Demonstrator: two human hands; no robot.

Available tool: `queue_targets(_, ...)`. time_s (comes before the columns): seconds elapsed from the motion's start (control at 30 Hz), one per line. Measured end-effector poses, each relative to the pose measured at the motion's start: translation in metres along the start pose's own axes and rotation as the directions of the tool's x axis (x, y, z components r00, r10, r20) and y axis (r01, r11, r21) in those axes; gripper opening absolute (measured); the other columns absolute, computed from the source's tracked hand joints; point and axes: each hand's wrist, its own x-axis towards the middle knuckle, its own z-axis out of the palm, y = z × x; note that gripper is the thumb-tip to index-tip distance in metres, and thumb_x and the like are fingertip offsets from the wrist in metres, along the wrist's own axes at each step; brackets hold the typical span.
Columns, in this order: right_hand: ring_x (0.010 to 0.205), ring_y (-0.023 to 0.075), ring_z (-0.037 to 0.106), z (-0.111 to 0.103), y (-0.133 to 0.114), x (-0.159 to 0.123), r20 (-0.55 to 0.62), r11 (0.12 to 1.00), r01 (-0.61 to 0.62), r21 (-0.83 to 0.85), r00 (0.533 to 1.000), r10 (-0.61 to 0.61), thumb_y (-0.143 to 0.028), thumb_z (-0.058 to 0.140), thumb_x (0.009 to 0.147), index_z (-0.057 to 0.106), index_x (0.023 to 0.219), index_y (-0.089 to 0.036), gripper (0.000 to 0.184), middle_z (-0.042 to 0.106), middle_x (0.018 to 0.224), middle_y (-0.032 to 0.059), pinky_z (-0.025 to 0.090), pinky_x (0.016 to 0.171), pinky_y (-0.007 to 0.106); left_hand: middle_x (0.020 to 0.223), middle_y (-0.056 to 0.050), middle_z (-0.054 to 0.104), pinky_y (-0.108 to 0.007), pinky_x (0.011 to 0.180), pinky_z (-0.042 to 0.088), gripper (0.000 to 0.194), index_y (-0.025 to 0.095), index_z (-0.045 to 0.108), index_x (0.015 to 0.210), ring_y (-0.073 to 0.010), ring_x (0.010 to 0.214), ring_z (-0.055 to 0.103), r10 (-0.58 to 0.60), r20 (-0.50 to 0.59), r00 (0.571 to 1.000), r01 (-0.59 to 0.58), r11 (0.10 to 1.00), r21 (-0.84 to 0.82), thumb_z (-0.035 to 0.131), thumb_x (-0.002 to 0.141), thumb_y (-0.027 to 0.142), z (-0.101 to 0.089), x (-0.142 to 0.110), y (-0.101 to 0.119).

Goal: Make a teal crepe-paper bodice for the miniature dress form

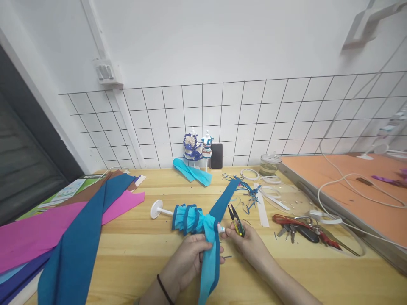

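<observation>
A miniature dress form in ruffled turquoise crepe paper with dark blue edging lies on its side, its round white base to the left. Around its upper end goes a turquoise strip with a dark blue border, hanging toward me. My left hand is closed on the form's upper part, thumb pressing the strip. Thread snips sit in my right hand, blades apart and pointing up and away. Its fingertips are at the form's white neck. A dark blue strip stretches away behind the form.
Crepe paper sheets cover the left side. Dark blue scraps, white tape rolls, a glass jar and keys lie to the right. Two dressed forms, a phone and folded turquoise paper are at the back.
</observation>
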Motion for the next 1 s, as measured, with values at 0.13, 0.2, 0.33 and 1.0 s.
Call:
queue_targets(0.13,0.032,0.0078,0.038,0.001,-0.004,-0.002,0.017,0.999,-0.044,0.023,0.999,0.043,-0.046,0.071,0.055,0.049,0.066,-0.019,0.036,0.055,0.047,-0.0042,0.021,0.033,0.019,0.086,-0.013,0.069,-0.030,0.066,0.048,0.026,0.009,0.065,0.094,-0.0211,0.074,0.064,0.029,0.030,0.999,-0.028,0.999,-0.021,0.062,0.069,0.013,0.003,-0.002,0.003)
queue_targets(0.2,0.029,0.0045,0.025,0.001,-0.006,-0.004,0.036,0.997,-0.068,0.036,0.997,0.067,-0.048,0.067,0.060,0.050,0.066,-0.018,0.035,0.042,0.038,-0.0092,0.014,0.032,0.018,0.089,-0.014,0.068,-0.028,0.063,0.047,0.026,0.010,0.063,0.097,-0.0197,0.072,0.064,0.023,0.028,0.999,-0.023,1.000,-0.020,0.062,0.073,0.022,0.005,-0.004,0.004)
queue_targets(0.33,0.031,0.0030,0.017,-0.002,-0.013,-0.005,0.077,0.996,-0.074,0.048,0.995,0.070,-0.050,0.062,0.067,0.053,0.064,-0.015,0.037,0.027,0.035,-0.0126,0.011,0.033,0.018,0.085,-0.015,0.068,-0.028,0.063,0.047,0.039,0.010,0.060,0.103,-0.0203,0.070,0.066,-0.039,0.000,0.999,0.039,0.999,-0.020,0.050,0.081,0.042,0.007,-0.006,0.004)
queue_targets(1.0,0.039,0.0077,0.038,-0.002,-0.050,-0.015,0.046,0.946,0.231,-0.228,0.973,-0.227,-0.042,0.057,0.075,0.047,0.069,-0.020,0.025,0.060,0.061,-0.0004,0.024,0.037,0.021,0.090,-0.016,0.068,-0.029,0.065,0.048,0.028,0.007,0.063,0.096,-0.0199,0.071,0.066,0.038,0.081,0.996,-0.028,0.992,-0.124,0.052,0.083,0.029,0.009,-0.010,0.009)
